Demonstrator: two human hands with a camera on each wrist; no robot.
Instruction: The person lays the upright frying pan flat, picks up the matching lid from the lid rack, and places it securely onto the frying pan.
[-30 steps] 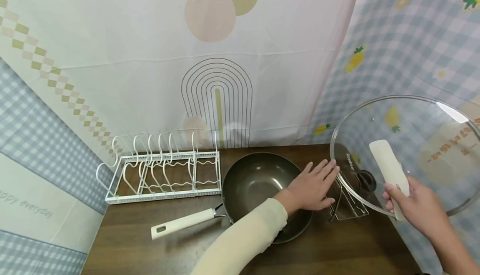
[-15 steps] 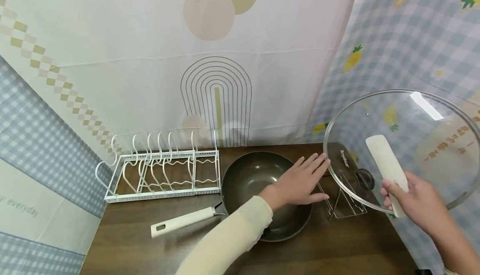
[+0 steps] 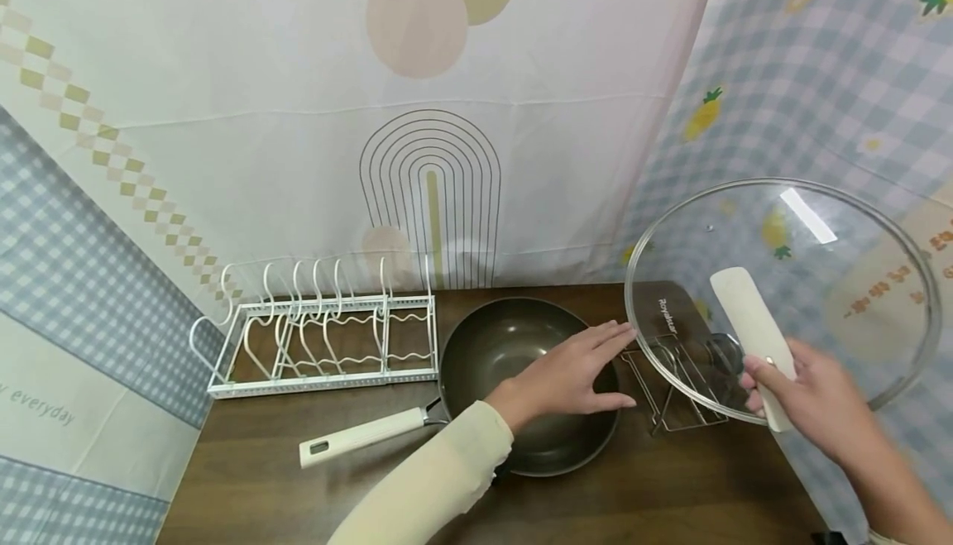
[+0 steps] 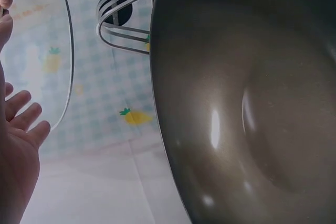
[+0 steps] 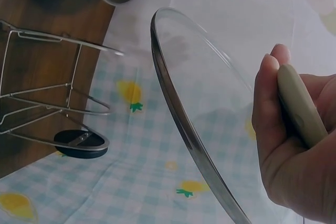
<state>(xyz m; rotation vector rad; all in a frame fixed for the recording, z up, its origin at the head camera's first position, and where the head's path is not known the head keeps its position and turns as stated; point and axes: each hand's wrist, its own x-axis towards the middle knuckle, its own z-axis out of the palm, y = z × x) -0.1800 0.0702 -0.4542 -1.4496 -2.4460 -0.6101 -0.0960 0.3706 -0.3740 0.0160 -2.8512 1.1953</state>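
Observation:
A large glass lid (image 3: 834, 297) with a metal rim is raised at the right in the head view. My right hand (image 3: 826, 396) grips its long cream handle (image 3: 748, 305), thumb on top; the right wrist view shows the fingers (image 5: 270, 87) wrapped round that handle. My left hand (image 3: 573, 371) reaches over the dark wok (image 3: 514, 338) with straight fingers, the fingertips right at the lid's left rim in the head view. Nothing sits in the left palm (image 4: 21, 166). The wok stands on the counter, its cream handle (image 3: 365, 437) pointing left; my left forearm hides part of it.
Left of the wok, a white wire rack (image 3: 328, 346) with curved dividers stands on the brown wooden counter (image 3: 253, 479). Behind the lid are a thin metal wire stand (image 3: 670, 413) and a dark Royalstar-marked panel (image 3: 658, 301). Patterned cloth (image 3: 566, 156) covers the walls.
The lid and my right hand have shifted somewhat to the left. My left hand has drawn left too, staying beside the lid's rim. Wok and white rack stay put.

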